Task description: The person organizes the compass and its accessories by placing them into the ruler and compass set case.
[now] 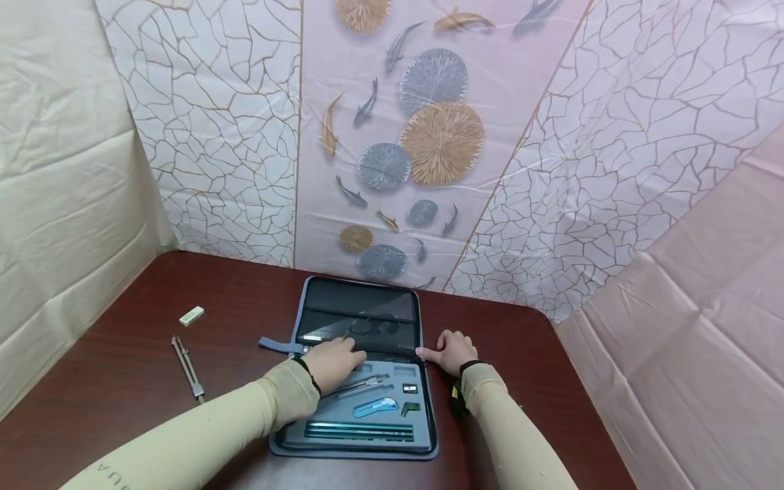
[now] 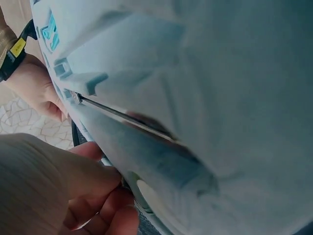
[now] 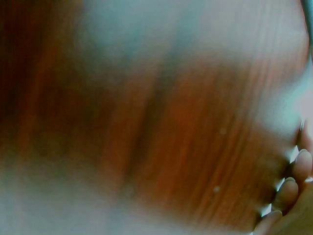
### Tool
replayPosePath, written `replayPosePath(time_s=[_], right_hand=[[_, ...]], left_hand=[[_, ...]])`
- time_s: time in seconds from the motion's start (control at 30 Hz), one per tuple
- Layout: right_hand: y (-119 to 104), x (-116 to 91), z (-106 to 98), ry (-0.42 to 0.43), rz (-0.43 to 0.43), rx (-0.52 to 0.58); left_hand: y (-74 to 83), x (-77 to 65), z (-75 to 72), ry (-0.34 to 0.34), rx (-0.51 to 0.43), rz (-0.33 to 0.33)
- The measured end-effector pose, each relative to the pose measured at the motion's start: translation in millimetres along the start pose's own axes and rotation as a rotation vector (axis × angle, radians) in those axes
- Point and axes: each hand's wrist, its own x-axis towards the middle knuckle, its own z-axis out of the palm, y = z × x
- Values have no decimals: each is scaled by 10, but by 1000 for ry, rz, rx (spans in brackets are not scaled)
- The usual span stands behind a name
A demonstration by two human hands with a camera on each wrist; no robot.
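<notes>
A zip case [image 1: 354,454] lies unfolded on the table, a grey tray [image 1: 333,413] in its near half. My left hand [image 1: 333,366] reaches over the tray's far left part; in the left wrist view its thumb and fingers are bent at the tray edge, and what lies between them is hidden. Beside it a metal compass [image 1: 370,382] rests in a slot. Also in the tray are a light-blue cutter [image 1: 376,407], a sharpener [image 1: 410,388], a small green piece [image 1: 410,407] and green pencils [image 1: 360,431]. My right hand [image 1: 456,350] touches the case's right edge with its thumb.
Left on the dark wood table [image 1: 245,292] lie a second compass [image 1: 186,366] and a white eraser [image 1: 192,315]. The case's lid [image 1: 361,296] has a dark pocket, and a blue strap [image 1: 278,346] sticks out leftward. A patterned cloth [image 1: 380,204] hangs behind.
</notes>
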Motion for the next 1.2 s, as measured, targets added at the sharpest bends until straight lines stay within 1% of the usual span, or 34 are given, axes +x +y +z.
replayPosePath(time_s=[0.13,0.3,0.4,0.53,0.63,0.77,0.8,0.87,0.93,1.0,1.1,1.17,1.2], right_hand=[[-15,-12,3,-3,-2,-1],[-29,-4,20,-9,1,-1],[-35,-7,22,-10,-1,3],[-31,-8,26,-14,-4,5],[-25,-1,28,-15,-4,-1],[-13,1,20,-10,-5,-2],[-10,2,19,-10,-4,-1],[-6,4,18,-12,-3,2],[1,12,19,-12,0,1],[12,31,28,-13,13,-2],[31,54,36,-14,22,-5],[39,63,35,-15,22,-1],[42,62,33,-14,18,3]], left_hand=[[-2,-31,-34,-23,-16,-12],[11,-73,-113,-77,-39,-45],[20,-93,-143,-90,-50,-56],[30,-113,-154,-88,-39,-60],[48,-129,-176,-104,-27,-67],[43,-168,-249,-132,-61,-88],[19,-188,-263,-125,-76,-91],[-51,-245,-318,-112,-115,-119],[-167,-331,-386,-84,-138,-148],[-317,-445,-457,-49,-132,-183],[-557,-650,-541,-49,-96,-269],[-698,-793,-542,-74,-79,-320],[-758,-861,-530,-98,-81,-343]])
